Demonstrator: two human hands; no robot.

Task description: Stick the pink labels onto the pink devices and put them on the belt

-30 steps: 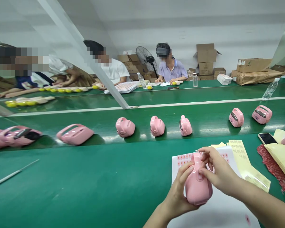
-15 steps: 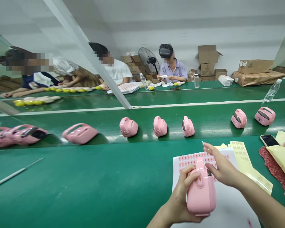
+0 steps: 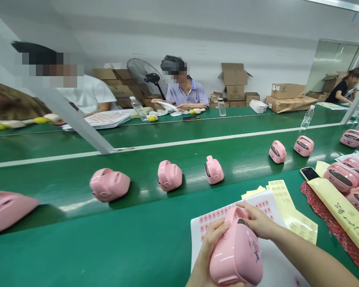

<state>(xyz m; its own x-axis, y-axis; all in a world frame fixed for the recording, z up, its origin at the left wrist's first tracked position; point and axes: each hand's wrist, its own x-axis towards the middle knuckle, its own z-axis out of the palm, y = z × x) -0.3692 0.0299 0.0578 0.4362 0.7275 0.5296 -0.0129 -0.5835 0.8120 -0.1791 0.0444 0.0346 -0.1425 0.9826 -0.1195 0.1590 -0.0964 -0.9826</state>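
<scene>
A pink handled device (image 3: 224, 255) with a dark window and a printed picture on its side is tilted in front of me at the bottom of the head view. My left hand (image 3: 206, 249) is closed around its near left side, the thumb up by the round end of the handle. The fingers of my right hand (image 3: 259, 221) are curled on the far top, at the handle and dark window; their tips are partly hidden. Beneath both hands lies a white sheet (image 3: 275, 259) with rows of small red stickers.
Yellowish sticker sheets (image 3: 283, 195) lie right of the white sheet. Farther right are a phone (image 3: 309, 173), red bubble wrap (image 3: 326, 215) and more pink devices (image 3: 342, 177). Several similar devices (image 3: 169, 175) stand along the green belt. Across it, co-workers (image 3: 187, 93) sit behind a bottle (image 3: 307, 118).
My view has swung to the right. The pink device has turned so its printed side shows, and my right hand has gone from spread fingers to gripping the handle area.
</scene>
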